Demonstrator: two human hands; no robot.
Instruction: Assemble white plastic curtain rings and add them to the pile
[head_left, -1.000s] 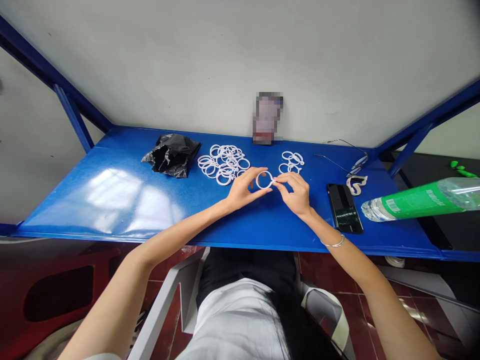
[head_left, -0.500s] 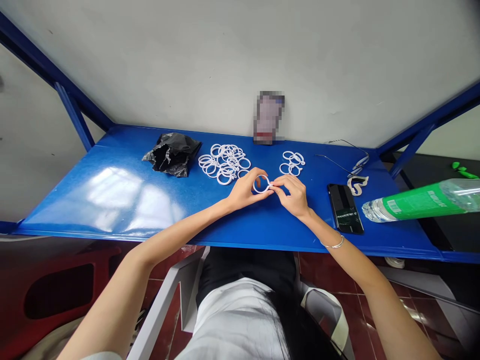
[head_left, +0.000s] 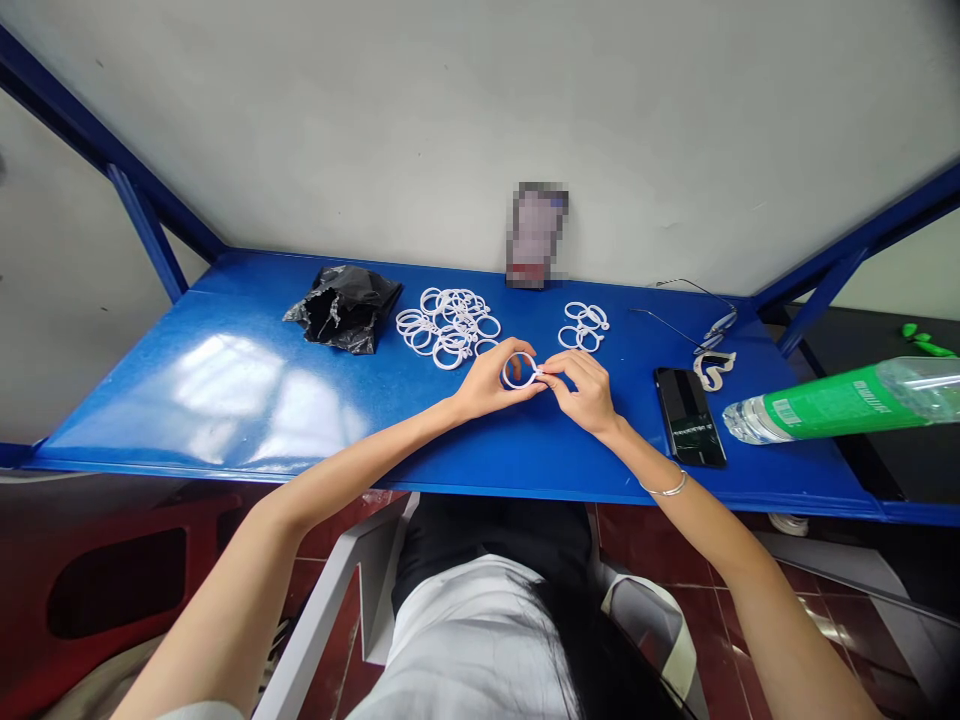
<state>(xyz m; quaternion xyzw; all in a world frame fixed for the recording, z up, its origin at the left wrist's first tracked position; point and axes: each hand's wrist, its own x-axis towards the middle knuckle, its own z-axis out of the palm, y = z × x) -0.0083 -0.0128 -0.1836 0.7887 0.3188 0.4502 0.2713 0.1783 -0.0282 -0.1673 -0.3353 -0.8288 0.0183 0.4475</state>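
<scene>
Both hands meet over the middle of the blue table (head_left: 225,390), holding one white plastic ring (head_left: 519,371) between them. My left hand (head_left: 487,385) curls round the ring's left side with thumb and fingers closed on it. My right hand (head_left: 583,392) pinches the ring's right end with thumb and forefinger. Behind the left hand lies a large pile of white rings (head_left: 448,325). A smaller group of white rings (head_left: 583,326) lies behind the right hand.
A crumpled black plastic bag (head_left: 343,307) sits left of the big pile. A black phone (head_left: 688,415) lies at the right, with a white clip-like piece (head_left: 715,369) and a thin wire (head_left: 690,305) behind it. A green-labelled water bottle (head_left: 840,399) lies at the far right.
Both hands have shifted slightly left and toward me with the ring; the ring looks a little more tilted and squeezed than before.
</scene>
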